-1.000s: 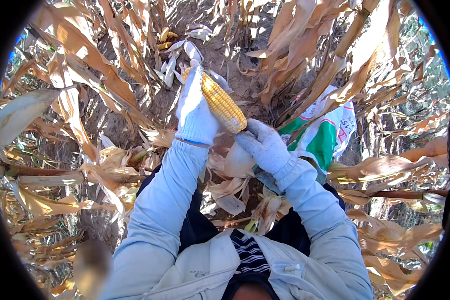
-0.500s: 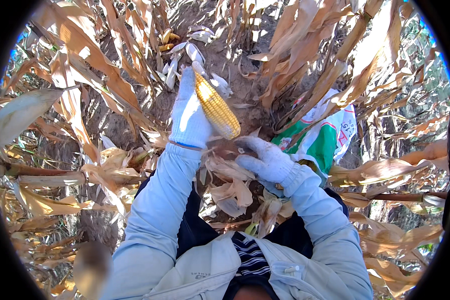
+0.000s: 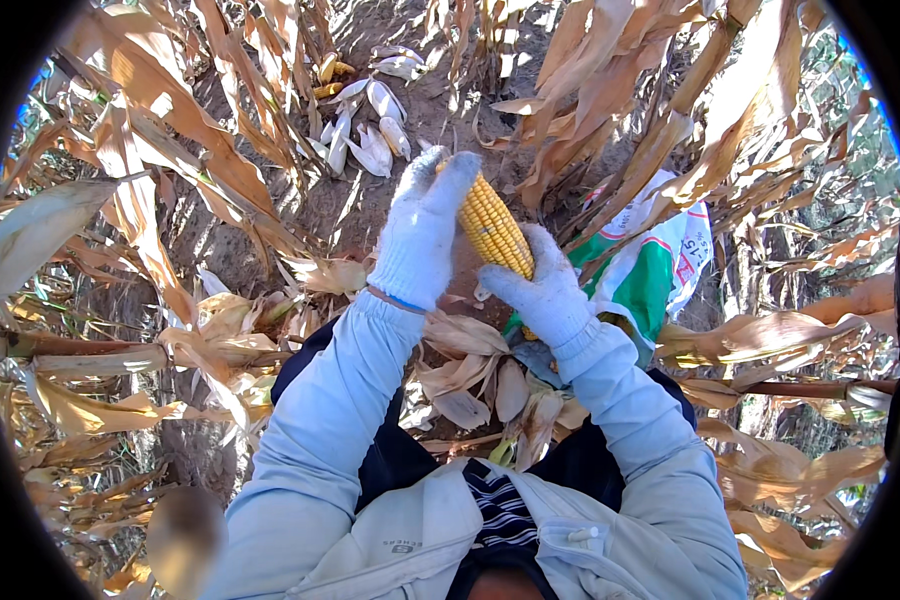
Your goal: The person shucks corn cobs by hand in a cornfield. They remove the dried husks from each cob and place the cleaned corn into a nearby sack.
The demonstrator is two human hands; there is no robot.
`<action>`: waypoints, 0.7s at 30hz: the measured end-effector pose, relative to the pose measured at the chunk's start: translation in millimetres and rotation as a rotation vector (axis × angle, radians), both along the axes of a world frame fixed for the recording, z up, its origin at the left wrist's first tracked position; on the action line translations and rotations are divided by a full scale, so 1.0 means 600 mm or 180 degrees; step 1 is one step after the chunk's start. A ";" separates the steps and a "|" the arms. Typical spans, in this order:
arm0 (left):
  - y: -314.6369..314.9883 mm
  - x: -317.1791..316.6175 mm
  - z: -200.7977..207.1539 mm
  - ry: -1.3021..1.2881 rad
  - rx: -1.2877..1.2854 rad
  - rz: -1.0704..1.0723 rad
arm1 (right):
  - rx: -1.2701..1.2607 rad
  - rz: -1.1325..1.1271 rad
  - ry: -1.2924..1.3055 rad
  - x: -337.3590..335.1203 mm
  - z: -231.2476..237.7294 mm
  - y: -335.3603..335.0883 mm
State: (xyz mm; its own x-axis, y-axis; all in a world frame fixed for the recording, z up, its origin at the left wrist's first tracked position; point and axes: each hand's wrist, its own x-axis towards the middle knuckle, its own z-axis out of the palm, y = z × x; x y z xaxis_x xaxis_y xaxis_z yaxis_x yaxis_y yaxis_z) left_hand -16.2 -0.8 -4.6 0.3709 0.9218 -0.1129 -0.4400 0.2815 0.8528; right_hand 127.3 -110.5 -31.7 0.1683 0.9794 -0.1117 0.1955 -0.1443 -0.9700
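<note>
A bare yellow corn cob (image 3: 495, 228) slants between my two hands, its husk off. My left hand (image 3: 420, 225), in a whitish knit glove, is closed round the upper end. At the cob's lower end, my gloved right hand (image 3: 547, 292) has its thumb on the near side and its fingers on the far side, closed about the tip. Loose dry husks (image 3: 465, 385) lie below the hands, in front of my legs. Beside my right hand is a green and white sack (image 3: 642, 285), with some yellow corn showing near its mouth, partly hidden by my wrist.
Several husked-back ears and pale husks (image 3: 370, 140) lie on the soil ahead, left of centre. Dry corn stalks and leaves (image 3: 610, 110) crowd both sides, some leaning over the sack. A stalk (image 3: 90, 352) reaches in from the left, another (image 3: 810, 392) from the right.
The cob and my left hand have shifted to the right. My right hand has risen from below the cob and closed on its lower end.
</note>
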 end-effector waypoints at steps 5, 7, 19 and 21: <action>-0.030 0.022 0.010 0.0151 -0.0073 0.0368 | 0.0035 -0.0003 -0.0697 -0.022 0.001 -0.005; -0.031 0.017 0.017 -0.0056 -0.0196 0.0397 | -0.0073 0.0066 -0.0428 -0.027 0.015 -0.009; -0.012 -0.010 0.035 0.0273 0.0539 0.0106 | 0.0064 0.0601 0.0779 -0.001 -0.038 -0.034; 0.013 -0.015 0.013 0.0482 0.0836 0.0279 | -0.0132 0.0731 0.1047 0.006 -0.044 -0.040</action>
